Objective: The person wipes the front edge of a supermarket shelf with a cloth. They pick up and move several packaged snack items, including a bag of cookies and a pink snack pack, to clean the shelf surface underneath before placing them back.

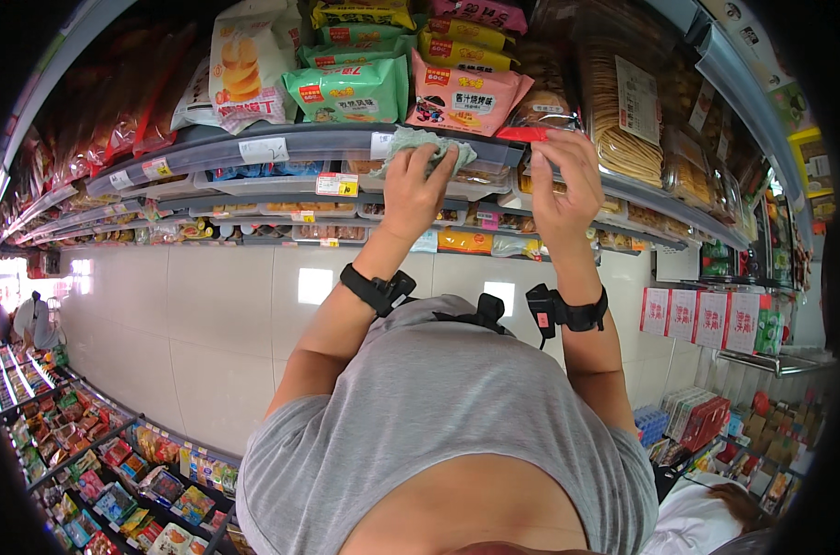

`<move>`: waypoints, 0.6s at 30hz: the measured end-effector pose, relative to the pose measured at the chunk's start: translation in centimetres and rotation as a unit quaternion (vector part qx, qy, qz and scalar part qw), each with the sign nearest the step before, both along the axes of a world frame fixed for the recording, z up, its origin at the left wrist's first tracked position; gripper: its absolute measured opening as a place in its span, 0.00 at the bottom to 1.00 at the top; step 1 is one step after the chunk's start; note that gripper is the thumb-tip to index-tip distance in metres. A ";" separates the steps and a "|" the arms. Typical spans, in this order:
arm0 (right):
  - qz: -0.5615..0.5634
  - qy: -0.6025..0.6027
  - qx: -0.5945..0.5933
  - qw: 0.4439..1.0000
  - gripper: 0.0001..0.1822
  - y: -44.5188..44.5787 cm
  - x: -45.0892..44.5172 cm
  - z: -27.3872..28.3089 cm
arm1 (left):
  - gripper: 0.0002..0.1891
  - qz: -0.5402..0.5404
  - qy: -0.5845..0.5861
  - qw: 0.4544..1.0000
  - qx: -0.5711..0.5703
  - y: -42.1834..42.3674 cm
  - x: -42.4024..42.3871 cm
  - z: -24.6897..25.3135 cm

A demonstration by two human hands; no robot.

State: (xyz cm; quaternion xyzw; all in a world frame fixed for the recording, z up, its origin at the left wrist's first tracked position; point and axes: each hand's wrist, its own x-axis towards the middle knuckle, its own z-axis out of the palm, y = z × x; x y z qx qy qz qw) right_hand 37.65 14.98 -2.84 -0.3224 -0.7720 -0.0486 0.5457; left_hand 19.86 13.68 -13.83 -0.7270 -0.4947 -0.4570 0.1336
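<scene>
My left hand [414, 187] presses a crumpled pale green cloth [466, 154] against the clear front strip [205, 161] of a snack shelf. Beside it, my right hand [571, 187] is raised at the same shelf edge. Its fingertips touch the red end [520, 134] of what looks like a bread package [541, 97]; whether they grip it is unclear. Just behind the cloth stand a green snack bag [350, 90] and a pink snack bag [461, 97]. A paper price tag [380, 146] is partly covered by the cloth.
Clear packs of stick-shaped snacks [618, 132] lie right of my right hand. Lower shelves [274, 208] hold boxed goods above a tiled floor [212, 298]. Stacked cartons [704, 319] stand at right. One person [37, 322] is far left, another [704, 513] lower right, near product racks.
</scene>
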 end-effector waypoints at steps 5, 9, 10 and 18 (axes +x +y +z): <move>-0.025 0.000 -0.051 0.998 0.04 -1.5 2.7 -1.6 | 0.23 0.116 -0.006 0.993 0.025 -0.6 -5.0 -0.1; -0.030 -0.002 -0.066 0.997 0.04 -2.2 4.5 -3.3 | 0.24 0.181 -0.079 0.980 0.022 -1.5 -8.5 -1.3; -0.033 -0.002 -0.071 0.997 0.04 -2.3 4.8 -3.6 | 0.23 0.184 -0.086 0.979 0.027 -1.5 -8.1 -1.3; -0.022 0.025 -0.088 0.996 0.05 -3.2 5.8 -4.7 | 0.25 0.080 -0.033 0.996 0.028 0.2 0.8 -0.4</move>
